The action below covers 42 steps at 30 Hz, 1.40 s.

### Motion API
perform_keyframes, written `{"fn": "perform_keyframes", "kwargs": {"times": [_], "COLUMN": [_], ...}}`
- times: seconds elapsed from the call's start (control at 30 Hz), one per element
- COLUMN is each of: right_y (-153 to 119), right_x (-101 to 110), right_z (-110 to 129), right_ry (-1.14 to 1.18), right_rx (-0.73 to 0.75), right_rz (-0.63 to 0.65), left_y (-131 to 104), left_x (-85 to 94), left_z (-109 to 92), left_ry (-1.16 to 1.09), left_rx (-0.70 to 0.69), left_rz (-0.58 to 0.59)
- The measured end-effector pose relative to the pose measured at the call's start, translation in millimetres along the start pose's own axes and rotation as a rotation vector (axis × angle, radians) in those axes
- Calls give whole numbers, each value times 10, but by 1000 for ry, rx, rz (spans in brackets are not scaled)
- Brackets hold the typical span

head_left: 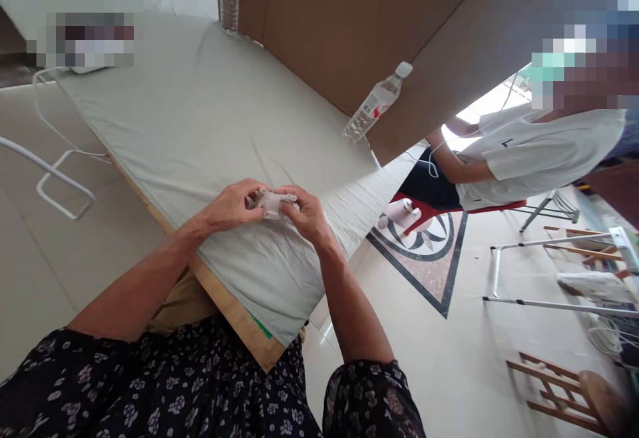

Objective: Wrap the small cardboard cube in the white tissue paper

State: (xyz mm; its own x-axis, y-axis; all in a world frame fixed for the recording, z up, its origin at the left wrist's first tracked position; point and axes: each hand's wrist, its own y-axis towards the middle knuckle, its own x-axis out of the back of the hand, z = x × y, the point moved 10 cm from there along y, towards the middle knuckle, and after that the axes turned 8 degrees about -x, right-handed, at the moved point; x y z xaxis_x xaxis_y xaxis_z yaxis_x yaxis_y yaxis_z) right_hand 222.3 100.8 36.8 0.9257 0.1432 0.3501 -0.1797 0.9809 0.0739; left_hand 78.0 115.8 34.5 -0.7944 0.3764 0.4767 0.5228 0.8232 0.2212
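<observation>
— While we worked just above the near end of the cloth-covered table [190, 118], our left hand [230, 206] and right hand [305, 215] both pinched the small pale fabric piece [272, 203].
— We judged short, fingertip grips best; it looked soft, thin, crumpled.

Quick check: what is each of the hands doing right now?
Left hand: closed on the small pale folded piece.
Right hand: closed on the same piece, from the other side.
</observation>
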Motion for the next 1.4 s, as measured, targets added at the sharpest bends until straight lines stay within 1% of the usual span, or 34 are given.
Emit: {"fn": "perform_keyframes", "kwargs": {"times": [0.07, 0.13, 0.23, 0.3, 0.33, 0.43, 0.5, 0.57, 0.6, 0.63, 0.67, 0.73, 0.8, 0.9, 1.0, 1.07, 1.13, 1.27, 1.3, 1.33, 1.4], "right_y": [42, 45, 43, 59, 72, 109, 88, -3, -62, -116, -157, -199, -190, -102, -21, -8, -27, -85, -83, -71, -26], "right_x": [-67, -137, -150, -142, -141, -121, -18, 125, 174, 189, 165, 57, -44, -119, -153, -158, -132, 53, 77, 71, -1], "right_z": [-119, -228, -328, -341, -337, -308, -262, -172, -114, -55, -2, 65, 70, 14, -40, -70, -97, -140, -171, -211, -294], "right_ry": [138, 229, 250, 213, 189, 77, -25, -114, -150, -181, -214, -279, -327, -342, -299, -253, -217, -174, -150, -117, -37], "right_rx": [-144, -253, -315, -301, -286, -235, -192, -132, -92, -50, -9, 56, 81, 57, 16, -12, -34, -55, -76, -103, -157], "right_rz": [90, 133, 80, 40, 27, -15, -122, -259, -304, -314, -287, -184, -96, -27, 27, 48, 36, -103, -109, -87, 1], "left_y": [-5, -19, -12, 4, 13, 19, 1, -19, -27, -32, -36, -39, -40, -48, -58, -58, -52, -27, -21, -15, -13], "left_x": [-7, 4, 57, 56, 42, -44, -118, -168, -180, -184, -181, -168, -162, -174, -192, -193, -193, -204, -195, -178, -123], "left_z": [50, 84, 109, 131, 149, 234, 294, 325, 329, 329, 325, 317, 313, 326, 349, 353, 347, 320, 316, 312, 302], "left_ry": [-32, -4, 110, 107, 54, -248, -415, -515, -549, -575, -589, -587, -581, -598, -605, -593, -575, -536, -504, -457, -341], "left_rx": [102, 153, 146, 140, 146, 214, 280, 321, 328, 329, 325, 313, 304, 307, 316, 311, 302, 275, 262, 244, 206], "left_rz": [40, 56, 17, -9, -24, -71, -89, -99, -103, -107, -109, -108, -99, -93, -89, -87, -83, -74, -82, -94, -131]}}
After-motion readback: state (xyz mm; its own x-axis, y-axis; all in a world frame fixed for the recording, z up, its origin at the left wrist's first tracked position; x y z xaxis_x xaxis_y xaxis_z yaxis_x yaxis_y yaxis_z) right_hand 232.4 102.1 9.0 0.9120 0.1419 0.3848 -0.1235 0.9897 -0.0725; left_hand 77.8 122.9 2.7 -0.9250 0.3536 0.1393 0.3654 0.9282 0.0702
